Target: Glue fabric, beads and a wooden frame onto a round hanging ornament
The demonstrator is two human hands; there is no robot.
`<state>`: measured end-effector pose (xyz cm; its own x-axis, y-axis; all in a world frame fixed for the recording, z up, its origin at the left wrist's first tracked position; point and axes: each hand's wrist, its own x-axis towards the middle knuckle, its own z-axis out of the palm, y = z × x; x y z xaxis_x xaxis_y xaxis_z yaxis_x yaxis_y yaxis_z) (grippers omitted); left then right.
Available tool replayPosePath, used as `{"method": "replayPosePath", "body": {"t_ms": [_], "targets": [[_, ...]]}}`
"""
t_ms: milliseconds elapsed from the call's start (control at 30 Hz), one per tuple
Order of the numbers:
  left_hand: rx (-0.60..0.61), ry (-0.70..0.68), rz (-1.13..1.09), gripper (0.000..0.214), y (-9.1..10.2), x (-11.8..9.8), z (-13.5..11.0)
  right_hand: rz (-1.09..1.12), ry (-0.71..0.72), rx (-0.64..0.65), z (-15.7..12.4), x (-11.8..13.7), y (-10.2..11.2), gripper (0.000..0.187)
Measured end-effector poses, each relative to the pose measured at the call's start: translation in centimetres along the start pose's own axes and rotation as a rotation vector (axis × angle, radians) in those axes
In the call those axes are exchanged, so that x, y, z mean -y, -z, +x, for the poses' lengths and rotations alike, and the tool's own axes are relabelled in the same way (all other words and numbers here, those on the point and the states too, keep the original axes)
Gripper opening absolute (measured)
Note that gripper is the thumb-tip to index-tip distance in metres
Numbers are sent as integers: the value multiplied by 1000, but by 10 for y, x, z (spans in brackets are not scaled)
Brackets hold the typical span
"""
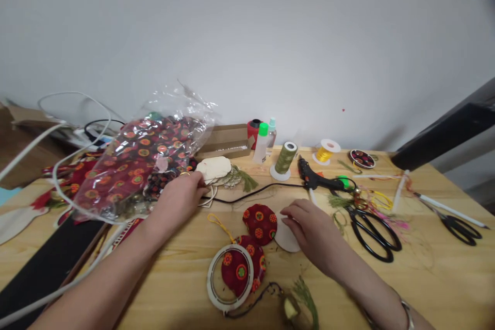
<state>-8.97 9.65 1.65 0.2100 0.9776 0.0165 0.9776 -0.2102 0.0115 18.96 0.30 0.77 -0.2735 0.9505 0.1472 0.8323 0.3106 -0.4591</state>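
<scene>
My left hand (180,196) reaches to the plastic bag of patterned red fabric (135,160). Its fingers are bent together at the edge of a stack of cream cut-out pieces (214,169); anything between them is hidden. On the right, my right hand (313,234) has thumb and fingers closed at the upper edge of a white round disc (286,237). A dark red flowered fabric round (260,224) touches that disc. Just below, a pale ring frame (211,281) lies over more red flowered fabric (257,260) with a yellow cord loop (220,226).
A black glue gun (319,180) lies behind my right hand, its cable crossing the table. Black-handled scissors (373,237) lie right, another pair (460,229) farther out. Green thread (286,159), yellow thread (327,153) and a green-capped bottle (262,145) stand along the wall.
</scene>
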Motion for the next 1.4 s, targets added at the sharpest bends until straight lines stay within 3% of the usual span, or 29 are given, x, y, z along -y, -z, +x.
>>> {"method": "replayPosePath", "body": {"t_ms": [167,267,400,567,633,767,867,933,967,1067,1133,1200,1267,1400], "targets": [[-50,-14,-27,23,14,-5,-21,-79,-63,0,-9,-2,6,17],[-124,-71,-128,23,15,-15,-44,-85,3,6,-16,5,1,15],[25,-256,-415,20,-1,-31,-80,-184,199,10,-17,16,-11,9],[5,-506,-583,22,-22,-45,-115,-360,351,74,-10,25,-20,9],[33,-550,-591,27,-27,-47,-121,-358,377,101,-8,25,-22,6],[15,-555,-615,17,-34,-48,-118,-207,306,79,-5,21,-23,11],[-74,-445,-759,15,-29,-48,-108,48,245,-84,-5,23,-17,15],[-49,-208,-961,15,-19,-52,-103,142,249,-216,-6,28,-13,15],[76,-76,-1078,21,-14,-55,-101,149,263,-279,-8,32,-11,15],[605,247,-1636,52,1,-67,-98,60,392,-399,-17,43,-8,15],[798,386,-1937,54,3,-74,-96,-52,548,-388,-26,47,-9,17],[806,444,-2065,38,2,-79,-94,-129,667,-326,-33,46,-11,19],[726,449,-2078,31,-1,-82,-94,-52,636,-291,-37,44,-11,19],[660,431,-2038,32,-5,-85,-95,419,164,-226,-31,40,-8,29]]}}
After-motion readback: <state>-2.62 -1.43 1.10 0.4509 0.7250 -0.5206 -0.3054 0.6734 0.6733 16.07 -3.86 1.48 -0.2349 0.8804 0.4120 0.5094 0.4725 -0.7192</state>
